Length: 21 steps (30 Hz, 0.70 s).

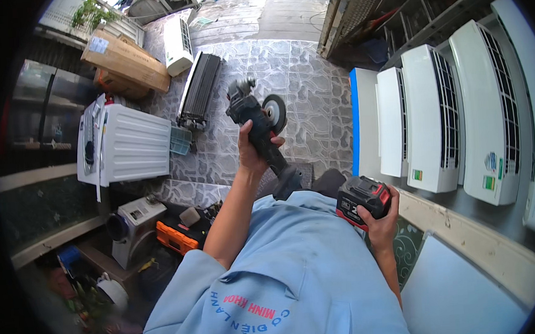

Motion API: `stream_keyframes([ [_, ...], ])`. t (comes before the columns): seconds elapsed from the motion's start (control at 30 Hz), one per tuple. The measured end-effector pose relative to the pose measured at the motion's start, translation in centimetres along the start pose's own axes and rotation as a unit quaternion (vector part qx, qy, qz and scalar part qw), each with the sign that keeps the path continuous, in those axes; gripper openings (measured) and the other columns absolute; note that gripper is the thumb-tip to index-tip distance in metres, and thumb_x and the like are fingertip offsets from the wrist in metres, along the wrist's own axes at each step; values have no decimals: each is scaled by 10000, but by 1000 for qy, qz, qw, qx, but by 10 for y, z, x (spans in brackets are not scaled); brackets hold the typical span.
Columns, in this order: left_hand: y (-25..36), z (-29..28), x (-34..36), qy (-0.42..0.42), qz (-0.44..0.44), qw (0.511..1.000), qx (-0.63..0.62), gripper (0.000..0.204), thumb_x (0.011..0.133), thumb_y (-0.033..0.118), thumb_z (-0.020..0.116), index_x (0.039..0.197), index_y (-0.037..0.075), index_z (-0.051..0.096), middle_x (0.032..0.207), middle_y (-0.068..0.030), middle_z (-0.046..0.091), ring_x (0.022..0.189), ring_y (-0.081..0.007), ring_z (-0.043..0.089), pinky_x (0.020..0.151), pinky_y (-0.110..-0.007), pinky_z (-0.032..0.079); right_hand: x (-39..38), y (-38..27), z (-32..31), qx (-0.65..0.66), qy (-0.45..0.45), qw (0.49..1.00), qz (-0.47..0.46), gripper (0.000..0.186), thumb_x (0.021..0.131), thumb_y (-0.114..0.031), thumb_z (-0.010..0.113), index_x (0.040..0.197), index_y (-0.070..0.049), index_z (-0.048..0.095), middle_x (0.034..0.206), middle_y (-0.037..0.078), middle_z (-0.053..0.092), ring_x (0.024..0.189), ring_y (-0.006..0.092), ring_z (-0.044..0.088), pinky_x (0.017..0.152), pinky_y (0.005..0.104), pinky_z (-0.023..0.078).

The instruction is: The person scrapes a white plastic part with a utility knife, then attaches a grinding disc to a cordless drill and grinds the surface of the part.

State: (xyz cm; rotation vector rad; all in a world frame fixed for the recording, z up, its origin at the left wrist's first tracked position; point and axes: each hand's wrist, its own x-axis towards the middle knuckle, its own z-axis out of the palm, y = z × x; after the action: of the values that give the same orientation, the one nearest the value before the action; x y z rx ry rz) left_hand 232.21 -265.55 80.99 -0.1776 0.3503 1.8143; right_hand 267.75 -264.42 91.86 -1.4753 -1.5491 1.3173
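Shirt: your light blue shirt (284, 257) is nearest the camera; the tail of the grinder (263, 143) overlaps its edge in view, though whether they touch can't be made out. Cloth could snag if the disc turned this close.
Left hand: your left hand (252, 149) is curled around the grinder's middle, thumb on one side and fingertips on the other, holding it up in front of you.
Disc: the round disc (274, 113) juts out on the right side of the tool, near those fingertips; should it spin, a grip sliding forward could bring skin against it.
Right hand: your right hand (384, 221) is spread about as wide as the battery (360, 198), thumb over the near face, fingers around the far side; the palm is hidden.
Battery: it sits apart from the grinder, off to your right; a loose thumb could let such a blocky pack tip out and fall.
Floor: the patterned tile floor (311, 86) looks hard, so a dropped grinder could chip its disc or crack its casing.
Surroundings: white air conditioners (432, 119) line your right, an orange case (175, 237) lies to your left; a wide swing with either arm could knock something.
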Motion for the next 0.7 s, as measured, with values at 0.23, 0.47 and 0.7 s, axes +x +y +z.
stream_keyframes([
  [0.23,123,32,165,141,144,978,48,393,906,376,748,1074,50,606,1016,-121,657,823,-220,626,673,-319,532,205,-62,119,-68,-95,990,-75,846,660,-188,955,1348,-15,494,1153,150,660,1066,262,667,969,379,528],
  [0.47,261,85,332,185,354,903,156,348,896,334,694,1102,71,598,855,-66,588,740,-173,582,730,-378,535,485,-116,274,-41,-225,956,-186,845,664,-245,968,1349,-43,515,1128,147,682,1038,246,683,958,372,537],
  [0.7,357,130,421,-20,400,881,250,963,772,227,846,1584,191,328,1372,-123,539,900,-155,534,675,-270,460,700,-201,408,54,-315,942,-105,848,689,-221,947,1377,-39,486,1182,120,656,1109,204,640,1002,345,508],
])
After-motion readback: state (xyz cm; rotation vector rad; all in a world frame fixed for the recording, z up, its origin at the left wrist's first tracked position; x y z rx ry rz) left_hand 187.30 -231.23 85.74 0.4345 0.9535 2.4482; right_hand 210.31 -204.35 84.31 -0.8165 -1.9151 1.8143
